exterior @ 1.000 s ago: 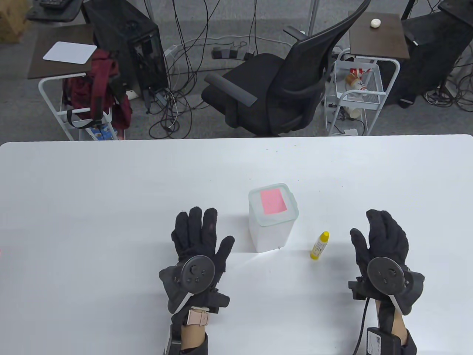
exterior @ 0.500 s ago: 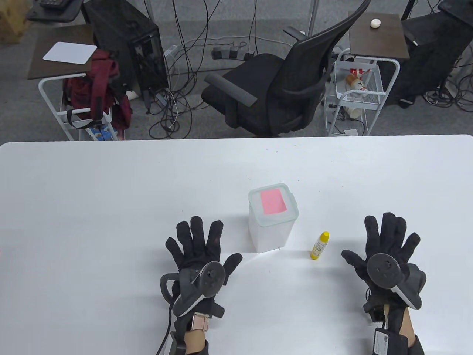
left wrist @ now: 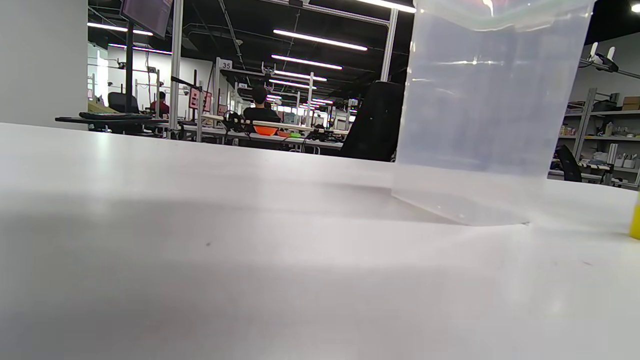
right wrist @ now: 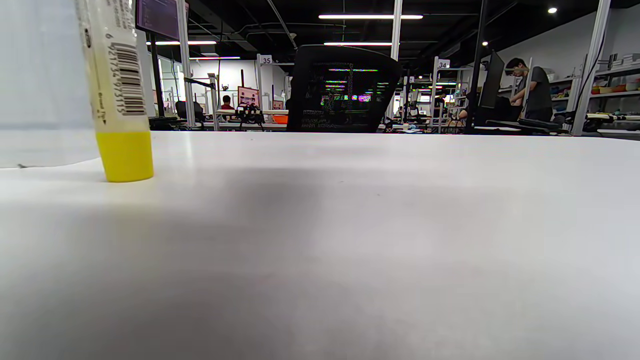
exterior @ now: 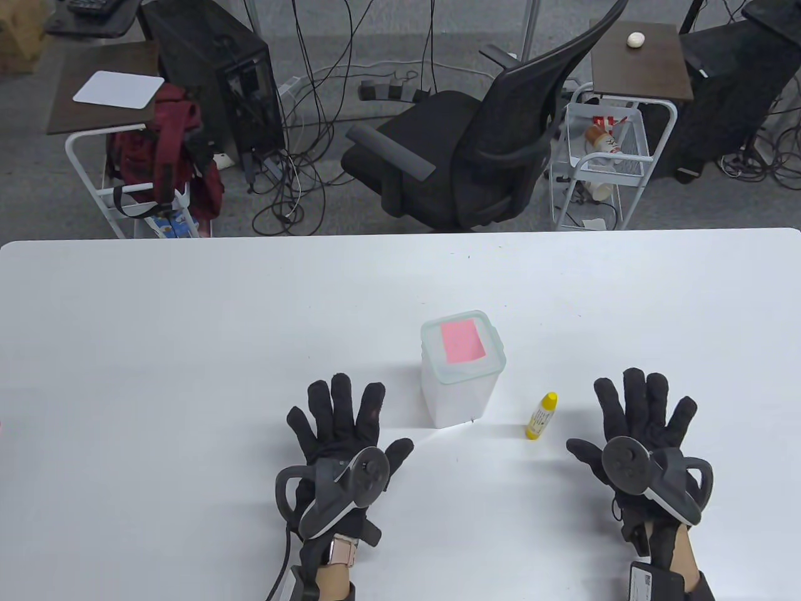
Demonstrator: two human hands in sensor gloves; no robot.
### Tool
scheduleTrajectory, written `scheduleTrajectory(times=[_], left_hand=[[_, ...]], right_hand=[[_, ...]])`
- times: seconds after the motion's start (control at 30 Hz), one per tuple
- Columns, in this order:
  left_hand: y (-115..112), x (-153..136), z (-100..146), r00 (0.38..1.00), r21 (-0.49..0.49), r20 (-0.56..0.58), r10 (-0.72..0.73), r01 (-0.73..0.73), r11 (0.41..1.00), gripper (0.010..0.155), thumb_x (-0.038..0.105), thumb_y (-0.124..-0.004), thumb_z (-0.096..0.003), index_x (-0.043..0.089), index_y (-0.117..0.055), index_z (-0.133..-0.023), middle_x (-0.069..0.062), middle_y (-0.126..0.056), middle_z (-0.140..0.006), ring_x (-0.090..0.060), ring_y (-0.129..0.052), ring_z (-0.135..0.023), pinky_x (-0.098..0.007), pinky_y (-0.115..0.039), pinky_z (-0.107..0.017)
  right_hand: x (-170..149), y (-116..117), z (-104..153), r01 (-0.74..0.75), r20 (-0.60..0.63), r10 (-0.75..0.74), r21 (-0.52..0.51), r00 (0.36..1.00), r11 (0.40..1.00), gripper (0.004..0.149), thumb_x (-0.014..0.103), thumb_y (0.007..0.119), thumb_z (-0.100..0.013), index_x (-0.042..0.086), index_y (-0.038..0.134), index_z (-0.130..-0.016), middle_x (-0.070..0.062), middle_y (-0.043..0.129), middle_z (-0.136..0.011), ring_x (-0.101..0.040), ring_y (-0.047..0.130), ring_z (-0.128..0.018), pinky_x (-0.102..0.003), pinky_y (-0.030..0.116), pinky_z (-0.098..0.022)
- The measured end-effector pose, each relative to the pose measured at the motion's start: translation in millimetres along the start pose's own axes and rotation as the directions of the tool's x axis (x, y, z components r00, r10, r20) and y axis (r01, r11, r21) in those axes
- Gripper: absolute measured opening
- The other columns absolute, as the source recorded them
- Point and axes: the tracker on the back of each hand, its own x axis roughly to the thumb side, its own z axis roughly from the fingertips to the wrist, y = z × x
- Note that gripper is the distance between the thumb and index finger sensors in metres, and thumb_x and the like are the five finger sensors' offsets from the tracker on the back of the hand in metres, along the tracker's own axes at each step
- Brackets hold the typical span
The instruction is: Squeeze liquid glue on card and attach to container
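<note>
A translucent lidded container (exterior: 462,375) stands upright mid-table, with a pink card (exterior: 462,341) lying flat on its lid. A yellow glue bottle (exterior: 541,416) stands upright just right of it. My left hand (exterior: 341,416) lies flat on the table to the container's left, fingers spread and holding nothing. My right hand (exterior: 644,410) lies flat right of the bottle, fingers spread, also holding nothing. The left wrist view shows the container (left wrist: 487,110) close up and a sliver of the bottle (left wrist: 635,217). The right wrist view shows the bottle (right wrist: 120,95) at the left. No fingers appear in either wrist view.
The white table (exterior: 188,350) spreads wide around the objects. Behind its far edge stand a black office chair (exterior: 475,144), a white wire cart (exterior: 604,156) and a side stand with a red bag (exterior: 166,150).
Both hands spread their fingers and drew back slightly toward me, rolling a little on the table. The container, card and glue bottle stayed put.
</note>
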Motion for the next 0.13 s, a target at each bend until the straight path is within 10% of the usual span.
scheduleTrajectory(times=[0.13], left_hand=[[-0.4, -4.1, 1.1, 1.0, -0.005, -0.005, 0.005, -0.005, 1.0, 0.088, 0.076, -0.045, -0.0516, 0.031, -0.004, -0.115, -0.014, 0.005, -0.12, -0.042, 0.01, -0.107, -0.068, -0.004, -0.069]], right_hand=[[5.4, 1.6, 1.0, -0.028, 0.007, 0.028, 0.006, 1.0, 1.0, 0.094, 0.075, 0.033, -0.043, 0.026, -0.006, -0.113, -0.018, -0.011, -0.121, -0.048, -0.009, -0.114, -0.072, -0.009, -0.073]])
